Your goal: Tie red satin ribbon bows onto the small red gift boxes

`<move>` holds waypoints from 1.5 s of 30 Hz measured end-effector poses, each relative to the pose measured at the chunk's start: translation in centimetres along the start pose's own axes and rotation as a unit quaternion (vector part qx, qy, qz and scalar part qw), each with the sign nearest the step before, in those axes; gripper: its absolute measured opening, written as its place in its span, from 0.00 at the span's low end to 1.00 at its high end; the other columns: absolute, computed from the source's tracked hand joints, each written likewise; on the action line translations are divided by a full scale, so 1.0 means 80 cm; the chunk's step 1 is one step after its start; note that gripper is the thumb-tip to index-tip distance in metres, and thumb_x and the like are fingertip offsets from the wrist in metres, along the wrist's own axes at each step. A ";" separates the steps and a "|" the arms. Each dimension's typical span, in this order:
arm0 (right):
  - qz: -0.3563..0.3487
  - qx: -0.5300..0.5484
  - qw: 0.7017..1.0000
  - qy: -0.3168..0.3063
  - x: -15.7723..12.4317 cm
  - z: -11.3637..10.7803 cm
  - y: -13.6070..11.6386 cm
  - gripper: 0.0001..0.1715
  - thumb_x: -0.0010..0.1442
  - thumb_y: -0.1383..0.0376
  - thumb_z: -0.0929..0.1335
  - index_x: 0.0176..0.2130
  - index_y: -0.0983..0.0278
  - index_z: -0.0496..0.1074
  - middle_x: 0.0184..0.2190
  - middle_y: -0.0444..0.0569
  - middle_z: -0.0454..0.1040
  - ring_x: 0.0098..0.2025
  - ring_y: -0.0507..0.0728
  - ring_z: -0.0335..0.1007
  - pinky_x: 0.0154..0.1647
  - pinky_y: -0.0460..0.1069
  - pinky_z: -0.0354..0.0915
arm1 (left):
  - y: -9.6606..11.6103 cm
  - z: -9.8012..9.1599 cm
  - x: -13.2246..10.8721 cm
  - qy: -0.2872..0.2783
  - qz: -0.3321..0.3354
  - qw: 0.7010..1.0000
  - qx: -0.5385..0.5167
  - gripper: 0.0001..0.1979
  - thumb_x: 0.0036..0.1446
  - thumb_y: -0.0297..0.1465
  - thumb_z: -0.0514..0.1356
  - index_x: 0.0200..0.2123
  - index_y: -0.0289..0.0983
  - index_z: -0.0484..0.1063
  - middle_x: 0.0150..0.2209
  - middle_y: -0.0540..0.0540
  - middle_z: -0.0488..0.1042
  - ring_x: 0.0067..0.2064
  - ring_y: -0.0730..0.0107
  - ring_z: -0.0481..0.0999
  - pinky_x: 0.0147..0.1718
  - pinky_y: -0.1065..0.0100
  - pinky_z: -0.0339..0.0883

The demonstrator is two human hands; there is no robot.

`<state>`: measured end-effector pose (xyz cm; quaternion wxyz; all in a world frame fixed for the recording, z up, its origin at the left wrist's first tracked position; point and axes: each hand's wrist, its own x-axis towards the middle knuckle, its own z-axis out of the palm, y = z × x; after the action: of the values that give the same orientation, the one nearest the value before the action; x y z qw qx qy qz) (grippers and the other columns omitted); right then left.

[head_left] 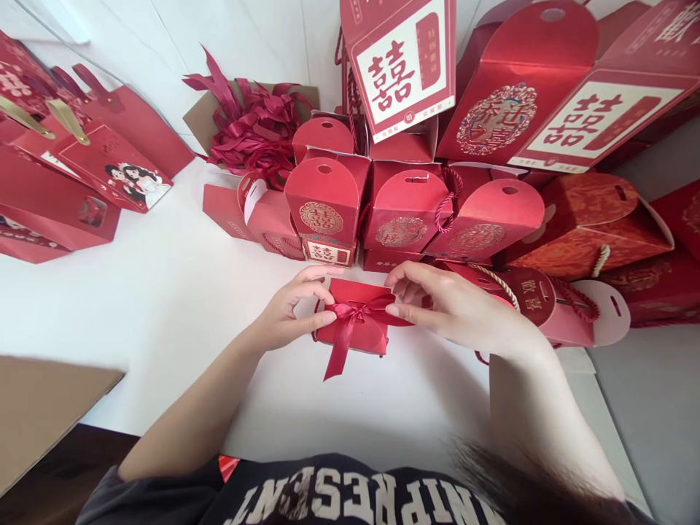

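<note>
A small red gift box (375, 341) rests on the white table in front of me. Dark red satin ribbon (343, 343) is tied in a bow on its top, one tail hanging over the front. At the box's left side, my left hand (289, 310) pinches the bow's left loop between thumb and index finger. My right hand (437, 299) is on the other side, its thumb and fingers closed on the ribbon's right part. Its curled fingers partly hide that end of the ribbon.
Several red boxes (399, 208) with rope handles stand in rows behind. A cardboard box (200, 117) full of loose ribbon is at the back left. Red gift bags (128, 168) stand far left. A cardboard flap (49, 408) juts in at the lower left of the white table (180, 306).
</note>
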<state>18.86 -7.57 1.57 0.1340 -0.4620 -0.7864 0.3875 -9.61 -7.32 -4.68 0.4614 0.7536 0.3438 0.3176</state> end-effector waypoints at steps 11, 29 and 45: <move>-0.065 0.119 0.991 -0.015 0.005 0.006 0.000 0.11 0.65 0.63 0.66 0.48 0.58 0.64 0.44 0.45 0.75 0.45 0.55 0.72 0.46 0.50 0.66 | 0.004 -0.001 -0.002 0.115 0.024 0.988 0.099 0.04 0.59 0.29 0.61 0.31 0.38 0.70 0.39 0.46 0.61 0.42 0.68 0.65 0.46 0.63 0.63; 0.005 0.039 0.999 -0.027 0.010 0.015 -0.012 0.11 0.65 0.55 0.65 0.41 0.59 0.65 0.33 0.43 0.75 0.29 0.52 0.68 0.32 0.47 0.61 | 0.051 -0.017 -0.015 0.010 -0.146 0.987 0.066 0.17 0.67 0.37 0.54 0.27 0.36 0.69 0.20 0.51 0.75 0.24 0.77 0.74 0.27 0.76 0.67; -0.035 0.030 0.999 0.029 0.011 0.014 -0.006 0.08 0.68 0.58 0.63 0.43 0.59 0.67 0.35 0.43 0.76 0.34 0.54 0.70 0.38 0.48 0.63 | 0.041 -0.020 -0.011 -0.089 -0.247 0.961 -0.089 0.16 0.64 0.40 0.58 0.30 0.34 0.72 0.17 0.47 0.75 0.19 0.72 0.74 0.19 0.75 0.64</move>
<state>17.48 -7.52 1.04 0.1840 -0.4409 -0.7857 0.3929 -10.61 -8.39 -1.20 0.6196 0.6266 0.4467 0.1546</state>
